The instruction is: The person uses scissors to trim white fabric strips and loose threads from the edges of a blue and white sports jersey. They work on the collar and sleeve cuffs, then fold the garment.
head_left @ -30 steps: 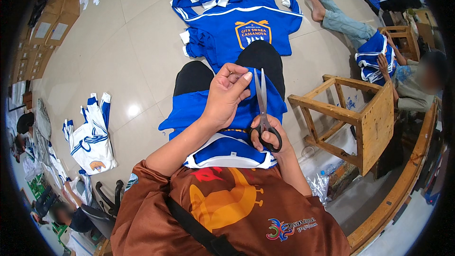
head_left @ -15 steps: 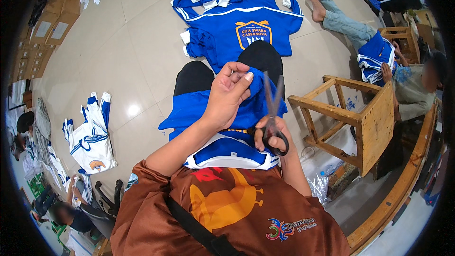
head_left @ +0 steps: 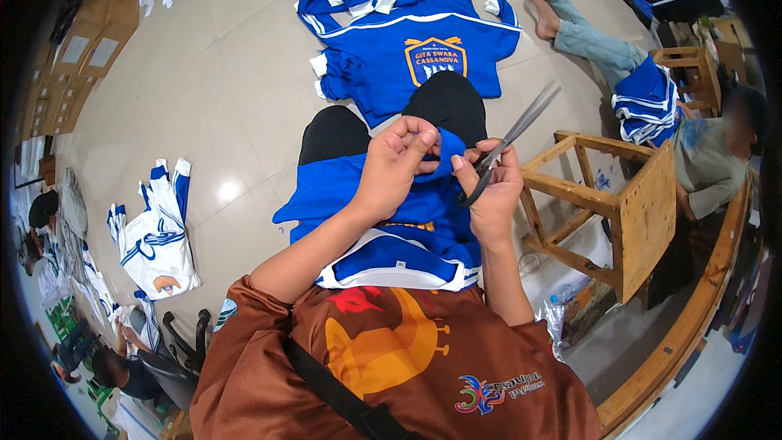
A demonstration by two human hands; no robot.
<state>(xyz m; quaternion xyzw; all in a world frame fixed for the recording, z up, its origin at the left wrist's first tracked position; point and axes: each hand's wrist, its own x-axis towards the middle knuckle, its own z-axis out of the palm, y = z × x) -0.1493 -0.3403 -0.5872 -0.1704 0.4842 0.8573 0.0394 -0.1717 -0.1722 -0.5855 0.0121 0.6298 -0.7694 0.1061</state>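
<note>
My left hand (head_left: 395, 167) pinches a raised edge of the blue garment (head_left: 334, 187) draped over my lap and black-trousered thighs. Just to its right, my right hand (head_left: 493, 187) is closed on the dark-handled scissors (head_left: 521, 121), whose long blades point up and to the right, away from the cloth. Its thumb tip touches or nearly touches the folded blue cloth (head_left: 448, 151) between my hands. The garment's white-edged blue collar (head_left: 411, 275) rests against my stomach.
Blue-and-white garments (head_left: 452, 33) lie on the tiled floor ahead, white ones (head_left: 155, 244) at left. An upturned wooden stool (head_left: 643, 224) stands at right beside a seated co-worker (head_left: 713, 163) with blue garments. Cardboard boxes (head_left: 98, 33) are stacked upper left; another person (head_left: 134, 375) sits lower left.
My right hand has risen toward my left hand, swinging the scissors from upright to slanting right. The pinched cloth now bunches between both hands. The right co-worker's hands have shifted.
</note>
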